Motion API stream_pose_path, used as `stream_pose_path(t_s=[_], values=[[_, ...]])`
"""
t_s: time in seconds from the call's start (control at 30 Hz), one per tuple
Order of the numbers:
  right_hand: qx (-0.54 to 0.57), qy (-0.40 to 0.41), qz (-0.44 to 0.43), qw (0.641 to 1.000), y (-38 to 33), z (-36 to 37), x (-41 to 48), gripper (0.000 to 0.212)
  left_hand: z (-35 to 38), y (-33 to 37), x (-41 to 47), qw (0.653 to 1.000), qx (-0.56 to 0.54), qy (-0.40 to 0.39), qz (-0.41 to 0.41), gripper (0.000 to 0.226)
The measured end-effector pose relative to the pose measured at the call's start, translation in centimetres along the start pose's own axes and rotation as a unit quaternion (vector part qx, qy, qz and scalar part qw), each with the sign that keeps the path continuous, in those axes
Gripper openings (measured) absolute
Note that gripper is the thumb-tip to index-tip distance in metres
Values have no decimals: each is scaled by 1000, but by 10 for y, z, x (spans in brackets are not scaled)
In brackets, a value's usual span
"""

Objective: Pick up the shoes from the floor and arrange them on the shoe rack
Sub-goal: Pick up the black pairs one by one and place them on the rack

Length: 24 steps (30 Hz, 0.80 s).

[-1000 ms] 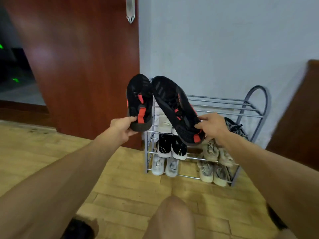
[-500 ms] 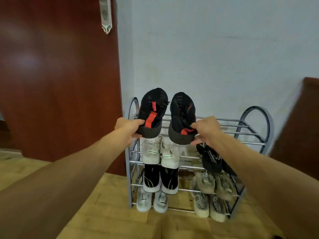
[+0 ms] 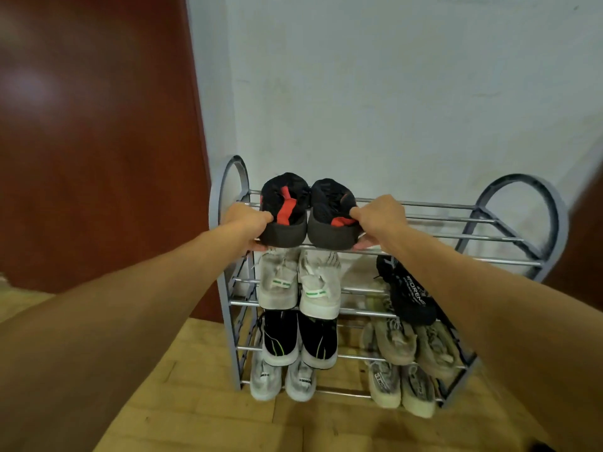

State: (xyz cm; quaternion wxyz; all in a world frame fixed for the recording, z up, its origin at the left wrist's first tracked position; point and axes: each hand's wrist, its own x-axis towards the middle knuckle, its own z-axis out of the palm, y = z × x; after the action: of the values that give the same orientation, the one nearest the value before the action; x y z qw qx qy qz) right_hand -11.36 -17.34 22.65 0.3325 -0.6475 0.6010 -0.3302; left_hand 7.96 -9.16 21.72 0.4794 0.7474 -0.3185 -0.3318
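A person's left hand (image 3: 249, 223) and right hand (image 3: 378, 220) each grip the heel of a black-and-red sneaker, left shoe (image 3: 284, 212) and right shoe (image 3: 331, 216), setting the pair side by side, toes toward the wall, at the left end of the shoe rack's (image 3: 489, 220) top tier, apparently to match the pairs below.

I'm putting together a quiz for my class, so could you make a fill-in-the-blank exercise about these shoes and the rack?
1. The left hand and right hand each grip one shoe of a black pair with ___ accents.
2. The black pair is at the ___ tier of the shoe rack.
3. The pair with green marks, directly below, is mostly ___.
Missing words: red; top; white.
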Motion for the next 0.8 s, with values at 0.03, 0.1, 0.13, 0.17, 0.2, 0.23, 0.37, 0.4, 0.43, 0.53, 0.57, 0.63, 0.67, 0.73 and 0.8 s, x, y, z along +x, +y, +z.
stream_pose_path(t_s=[0.03, 0.1, 0.13, 0.17, 0.2, 0.23, 0.37, 0.4, 0.43, 0.53, 0.57, 0.63, 0.67, 0.73, 0.8], values=[[-40, 10, -22, 999, 2, 2, -2, 32, -3, 0, 0, 999, 52, -8, -3, 26], [-92, -1, -38, 995, 6, 3, -7, 38, -9, -2, -2, 995, 95, -18, -14, 38], [-98, -24, -34, 994, 7, 3, -10, 39, -10, -4, -4, 995, 91, -23, -20, 42], [-99, -43, -22, 994, 7, 1, -15, 41, -11, -5, -7, 996, 83, -29, -25, 46], [-105, -51, -17, 993, 5, -1, -20, 43, -13, -6, -12, 996, 80, -33, -28, 48], [-122, -44, -25, 991, 4, -2, -26, 44, -15, -6, -17, 996, 79, -39, -26, 50], [-209, 16, -132, 969, -10, -5, -63, 35, -40, -3, -48, 996, 58, -62, 2, 53], [-222, 0, -163, 961, -14, -4, -75, 33, -51, -3, -60, 996, 62, -66, 12, 53], [-238, -26, -193, 951, -20, -1, -88, 31, -62, -4, -72, 995, 68, -72, 20, 52], [-293, -130, -266, 909, -38, 17, -131, 36, -103, -18, -110, 990, 86, -104, 35, 49], [-312, -162, -280, 893, -44, 26, -147, 40, -118, -26, -123, 989, 92, -108, 38, 47], [-323, -224, -295, 871, -55, 47, -181, 53, -147, -50, -147, 988, 112, -95, 48, 37], [-313, -261, -293, 865, -58, 59, -198, 61, -161, -67, -159, 988, 123, -80, 52, 30], [-308, -329, -280, 848, -62, 83, -232, 72, -185, -113, -182, 987, 144, -46, 46, 21], [-320, -370, -272, 828, -58, 113, -261, 72, -202, -166, -207, 989, 149, -20, 10, 22]])
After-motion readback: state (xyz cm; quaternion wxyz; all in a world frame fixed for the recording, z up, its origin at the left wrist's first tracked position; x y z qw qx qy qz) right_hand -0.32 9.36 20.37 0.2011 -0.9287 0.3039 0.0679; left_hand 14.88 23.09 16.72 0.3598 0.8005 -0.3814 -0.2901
